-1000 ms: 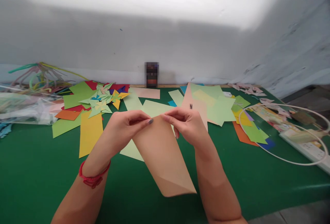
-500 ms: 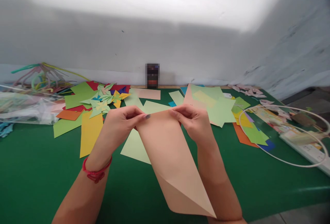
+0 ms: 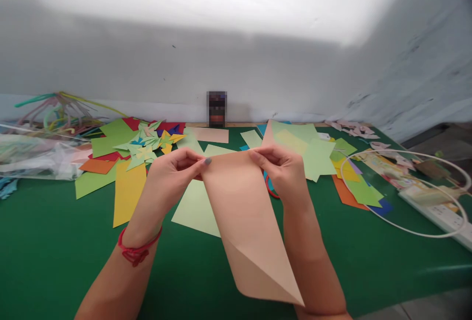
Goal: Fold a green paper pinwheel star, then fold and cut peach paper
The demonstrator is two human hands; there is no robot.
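A sheet of peach paper (image 3: 243, 202) hangs above the table, held by its far edge. My left hand (image 3: 177, 172) pinches the far left corner between thumb and fingers. At the far right corner, my right hand (image 3: 282, 170) grips the same edge, thumb on top. The near end of the sheet droops toward me and bends over along a diagonal line. Beneath it, partly covered, lies a pale green sheet (image 3: 197, 209). Beside my right hand, a red scissors-like loop (image 3: 272, 189) shows in part.
Folded paper stars (image 3: 145, 143) and coloured sheets lie left on the green table (image 3: 55, 251), with a plastic bag (image 3: 44, 155) beyond. To the right are more sheets (image 3: 320, 158), a white cable (image 3: 401, 235) and a power strip (image 3: 438, 209). A pixelated dark object (image 3: 217, 108) stands against the wall.
Both hands have shifted slightly, the right one outward, so the paper's far edge is stretched wider and flatter. The red loop beside my right hand has come into view.
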